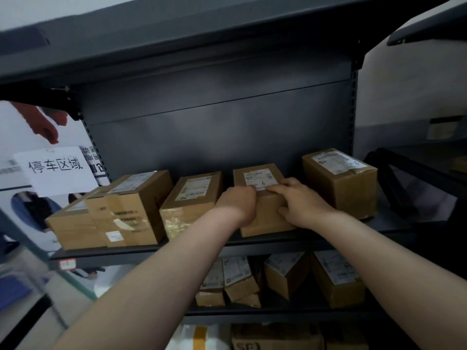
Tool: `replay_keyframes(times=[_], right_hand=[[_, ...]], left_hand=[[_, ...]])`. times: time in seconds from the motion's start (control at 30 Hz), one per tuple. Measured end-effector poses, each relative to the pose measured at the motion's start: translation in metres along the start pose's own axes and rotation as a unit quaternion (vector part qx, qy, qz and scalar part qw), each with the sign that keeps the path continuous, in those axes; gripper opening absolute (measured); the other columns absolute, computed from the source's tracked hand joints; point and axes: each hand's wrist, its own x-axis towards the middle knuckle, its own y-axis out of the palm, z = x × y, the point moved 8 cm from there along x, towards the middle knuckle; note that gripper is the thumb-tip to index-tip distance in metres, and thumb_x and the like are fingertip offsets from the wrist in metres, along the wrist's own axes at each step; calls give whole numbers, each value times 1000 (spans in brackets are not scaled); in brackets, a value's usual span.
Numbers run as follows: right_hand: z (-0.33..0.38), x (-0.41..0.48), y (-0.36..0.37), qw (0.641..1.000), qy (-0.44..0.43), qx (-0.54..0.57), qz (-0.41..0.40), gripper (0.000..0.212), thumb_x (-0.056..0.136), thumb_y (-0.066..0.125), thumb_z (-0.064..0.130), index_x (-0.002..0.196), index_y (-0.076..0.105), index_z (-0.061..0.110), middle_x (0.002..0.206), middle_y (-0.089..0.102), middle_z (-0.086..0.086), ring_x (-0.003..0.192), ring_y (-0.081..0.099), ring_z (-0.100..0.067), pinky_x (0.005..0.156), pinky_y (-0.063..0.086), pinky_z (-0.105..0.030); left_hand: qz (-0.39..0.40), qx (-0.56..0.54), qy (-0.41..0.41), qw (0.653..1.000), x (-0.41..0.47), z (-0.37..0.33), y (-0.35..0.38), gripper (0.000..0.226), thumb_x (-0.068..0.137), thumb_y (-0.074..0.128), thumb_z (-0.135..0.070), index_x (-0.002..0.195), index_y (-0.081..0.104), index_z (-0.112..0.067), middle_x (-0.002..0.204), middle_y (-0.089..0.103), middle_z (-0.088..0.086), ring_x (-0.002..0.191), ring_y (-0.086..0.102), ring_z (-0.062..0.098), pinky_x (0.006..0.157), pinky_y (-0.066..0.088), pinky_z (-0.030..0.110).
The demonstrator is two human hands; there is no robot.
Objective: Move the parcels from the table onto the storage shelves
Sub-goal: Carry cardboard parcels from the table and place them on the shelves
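2 hands, left hand (236,202) and right hand (302,204), clasp cardboard parcel (262,198) resting on dark shelf (141,251), 3 parcels alongside

From my feed the shot is dim and cool, with the dark back panel (214,137) of the shelf unit soaking up most of the light and showing only faint, cloudy reflections. The brightest patches are the white wall at the right (409,92) and the paper sign (56,170) at the left, while the lower shelf (278,281) sits in deep shadow under the board above it. The wide lens bows the shelf edges toward the corners, and I see smeared blur along the left and bottom margins, with the parcel labels (257,179) too soft to read properly.
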Motion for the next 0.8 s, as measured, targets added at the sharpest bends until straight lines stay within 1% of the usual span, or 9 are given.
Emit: replay_keyframes(times=[0.07, 0.17, 0.3, 0.37, 0.43, 0.5, 0.6, 0.7, 0.8], right_hand=[[11, -1, 2, 1000, -10, 7, 0, 58, 91, 55, 17, 143, 38, 37, 147, 30, -2, 131, 37, -26, 106, 35, -34], [19, -5, 5, 1000, -10, -3, 7, 58, 92, 54, 18, 144, 36, 38, 149, 28, -1, 131, 36, -26, 105, 34, -33], [22, -13, 4, 999, -1, -32, 17, 62, 92, 54, 22, 146, 29, 39, 154, 23, 2, 136, 29, -26, 108, 32, -38], [18, -17, -7, 998, -6, -61, -15, 59, 93, 54, 25, 146, 31, 37, 154, 26, 2, 139, 25, -25, 110, 28, -41], [5, -23, -25, 995, 5, -77, -66, 54, 93, 54, 27, 144, 36, 33, 153, 29, -1, 142, 19, -25, 112, 24, -42], [-15, -31, -41, 990, 27, -92, -100, 53, 92, 56, 26, 142, 40, 31, 152, 30, -3, 141, 20, -25, 112, 24, -40], [-49, -45, -60, 982, 60, -113, -137, 54, 89, 59, 27, 140, 43, 30, 152, 29, -6, 141, 21, -27, 111, 24, -39], [-85, -58, -74, 974, 102, -117, -167, 62, 87, 60, 29, 145, 35, 28, 157, 18, -7, 145, 9, -28, 113, 19, -43], [-123, -63, -77, 974, 154, -85, -140, 76, 84, 62, 26, 149, 22, 30, 159, 10, -10, 145, 6, -34, 113, 20, -48]], left_hand=[[-2, 12, -2, 1000, -4, 7, -4, 34, 93, 41, -6, 125, 54, -13, 116, 61, 10, 100, 58, 26, 73, 49, 32], [8, 3, -6, 1000, -9, 13, -6, 35, 92, 42, -6, 123, 56, -15, 114, 61, 8, 99, 60, 25, 72, 49, 32], [12, -7, -4, 1000, -13, 12, -2, 34, 93, 42, -8, 125, 53, -14, 114, 61, 10, 98, 58, 25, 69, 46, 32], [-5, -15, -10, 1000, -11, 10, -3, 31, 93, 45, -11, 122, 54, -15, 114, 61, 9, 96, 59, 25, 69, 46, 32], [-32, -43, -9, 999, -5, 2, -6, 37, 93, 48, -12, 129, 52, -17, 121, 58, 9, 103, 59, 25, 76, 50, 33], [-47, -87, 14, 995, 3, -16, -7, 41, 94, 49, -11, 135, 49, -17, 129, 55, 9, 113, 56, 26, 84, 47, 33], [-55, -145, 61, 986, 14, -53, -7, 40, 96, 52, -16, 135, 49, -17, 131, 56, 9, 118, 53, 25, 84, 41, 30], [-58, -164, 103, 979, 24, -90, -4, 41, 96, 52, -15, 136, 49, -15, 136, 52, 8, 122, 50, 24, 91, 40, 31], [-37, -182, 143, 972, 31, -126, -1, 45, 95, 51, -14, 139, 45, -20, 135, 53, 7, 120, 52, 25, 93, 42, 34]])
